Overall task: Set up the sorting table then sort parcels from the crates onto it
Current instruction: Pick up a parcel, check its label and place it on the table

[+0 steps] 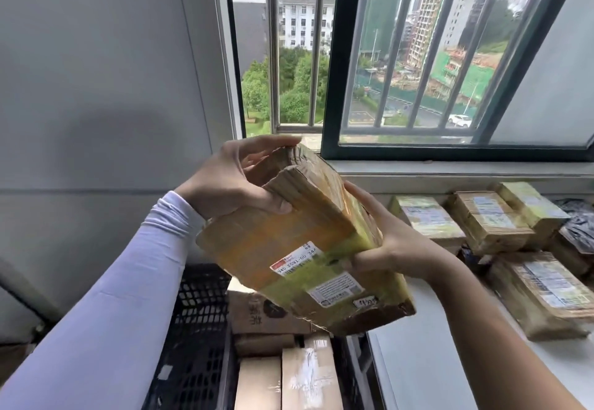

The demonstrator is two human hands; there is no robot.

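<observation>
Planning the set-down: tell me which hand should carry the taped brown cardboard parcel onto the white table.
Probably the right hand. It already grips the taped brown cardboard parcel on the side facing the white table, where other parcels lie. The left hand holds the far end, above the black plastic crate.

Both hands, L grip (225, 181) & R grip (395, 242), hold taped parcel (289, 242) above crate (196, 329).

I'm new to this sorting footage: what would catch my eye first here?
The tape-wrapped brown cardboard parcel, held tilted mid-frame by both hands, left hand at its upper end, right hand at its side. Taped parcels lie on the white table at right; the black plastic crate sits below.
</observation>
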